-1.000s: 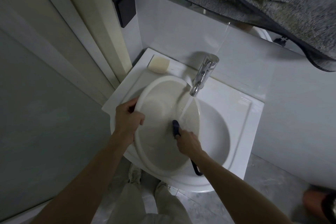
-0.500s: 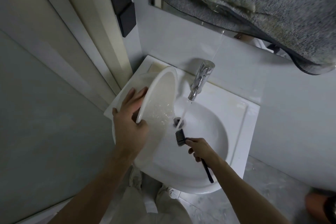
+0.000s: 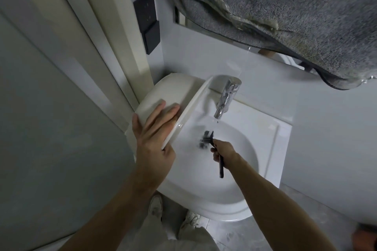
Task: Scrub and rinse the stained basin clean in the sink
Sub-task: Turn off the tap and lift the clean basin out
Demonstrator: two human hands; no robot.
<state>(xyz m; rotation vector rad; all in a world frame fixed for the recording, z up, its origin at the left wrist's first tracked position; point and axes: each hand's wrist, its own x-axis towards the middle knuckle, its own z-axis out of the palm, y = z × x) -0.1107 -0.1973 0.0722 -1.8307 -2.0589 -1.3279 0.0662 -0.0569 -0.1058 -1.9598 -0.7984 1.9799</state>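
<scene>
The cream plastic basin [image 3: 171, 91] is tipped up on its edge at the left side of the white sink [image 3: 234, 195], its underside facing me and its mouth turned toward the tap. My left hand [image 3: 155, 138] grips its rim and outer wall. My right hand [image 3: 223, 150] holds a dark brush [image 3: 208, 138] by its handle over the sink bowl, just below the spout. The brush head is blurred. From the chrome tap [image 3: 227, 98] only a faint drip shows.
A grey towel [image 3: 285, 12] hangs overhead at the top right, over a mirror edge. Black wall switches [image 3: 148, 22] sit above the sink's left corner beside a cream door frame [image 3: 98, 32]. My legs and shoes [image 3: 173, 216] stand below the sink.
The basin has gone from lying flat under the running water to being tipped fully on edge at the left. The brush has left the basin and hangs over the sink bowl. The stream has thinned.
</scene>
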